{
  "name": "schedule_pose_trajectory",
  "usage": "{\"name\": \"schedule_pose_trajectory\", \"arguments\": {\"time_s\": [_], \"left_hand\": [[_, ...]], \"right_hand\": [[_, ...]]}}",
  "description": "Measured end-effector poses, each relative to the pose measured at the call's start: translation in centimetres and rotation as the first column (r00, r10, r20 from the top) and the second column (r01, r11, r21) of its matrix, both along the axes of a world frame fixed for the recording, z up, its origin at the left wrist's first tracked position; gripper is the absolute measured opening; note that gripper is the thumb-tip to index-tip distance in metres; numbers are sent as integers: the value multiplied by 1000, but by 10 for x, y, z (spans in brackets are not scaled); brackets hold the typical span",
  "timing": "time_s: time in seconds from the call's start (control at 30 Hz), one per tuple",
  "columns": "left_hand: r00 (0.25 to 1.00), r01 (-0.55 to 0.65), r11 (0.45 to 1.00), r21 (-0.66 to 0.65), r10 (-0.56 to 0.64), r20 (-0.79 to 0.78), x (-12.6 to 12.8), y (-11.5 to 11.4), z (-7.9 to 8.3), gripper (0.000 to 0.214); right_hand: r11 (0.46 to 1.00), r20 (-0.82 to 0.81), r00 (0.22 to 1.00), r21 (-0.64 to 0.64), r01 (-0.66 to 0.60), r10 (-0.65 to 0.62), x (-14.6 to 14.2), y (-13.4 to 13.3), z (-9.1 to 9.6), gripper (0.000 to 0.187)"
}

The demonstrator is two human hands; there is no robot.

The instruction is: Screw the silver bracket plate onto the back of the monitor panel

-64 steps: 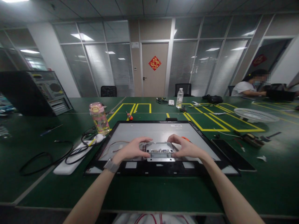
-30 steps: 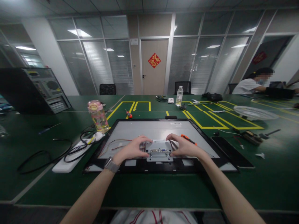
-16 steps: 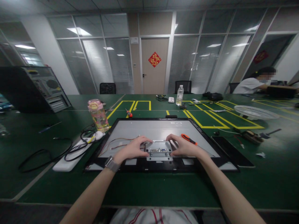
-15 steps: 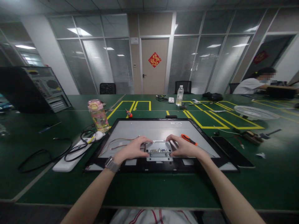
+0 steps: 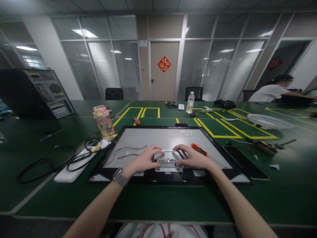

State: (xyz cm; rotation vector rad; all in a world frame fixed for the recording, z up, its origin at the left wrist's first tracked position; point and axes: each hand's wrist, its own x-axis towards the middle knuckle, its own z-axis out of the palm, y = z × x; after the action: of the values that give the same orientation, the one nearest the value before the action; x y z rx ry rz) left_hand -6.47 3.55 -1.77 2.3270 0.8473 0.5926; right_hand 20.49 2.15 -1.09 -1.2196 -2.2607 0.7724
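A monitor panel [image 5: 163,137] lies face down in its black frame on the green table. Near its front edge sits a small metal board cover [image 5: 167,162] with connector ports. My left hand [image 5: 145,159] grips the cover's left side, fingers curled over its top. My right hand [image 5: 192,157] grips the right side the same way. Thin coloured wires [image 5: 126,152] run across the panel to the left of my left hand. An orange-handled screwdriver [image 5: 199,149] lies on the panel just right of my right hand.
A pink-lidded bottle [image 5: 104,123], black cables [image 5: 61,162] and a white strip [image 5: 71,167] lie at left. A computer case [image 5: 37,94] stands far left. A black slab [image 5: 245,158], a fan grille [image 5: 269,121] and a water bottle [image 5: 190,103] lie beyond. Another person [image 5: 274,92] sits at right.
Both hands have slid inward over the metal cover, so the fingers now lie over more of its top. The panel and tools have not moved.
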Motion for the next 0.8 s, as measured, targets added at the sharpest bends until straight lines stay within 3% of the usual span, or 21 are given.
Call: {"name": "schedule_pose_trajectory", "arguments": {"time_s": [0.2,0.57,0.63,0.7,0.8], "left_hand": [[999,37,998,-57,-36,5,-2,3,-3,42],[1000,11,1000,-19,-11,-14,1,-3,-1,43],[1000,6,1000,-20,-7,-8,0,-1,1,42],[999,-30,1000,-4,30,27,-2,1,3,38],[978,-168,983,67,158,133,-3,6,6,29]], "right_hand": [[998,14,1000,65,-23,22,-5,0,-5,46],[994,12,1000,112,-9,7,-3,2,-5,52],[979,-57,992,161,122,-114,12,7,-2,47],[904,-61,935,241,354,-350,33,14,-2,39],[780,266,735,266,566,-624,65,20,-9,37]]}}
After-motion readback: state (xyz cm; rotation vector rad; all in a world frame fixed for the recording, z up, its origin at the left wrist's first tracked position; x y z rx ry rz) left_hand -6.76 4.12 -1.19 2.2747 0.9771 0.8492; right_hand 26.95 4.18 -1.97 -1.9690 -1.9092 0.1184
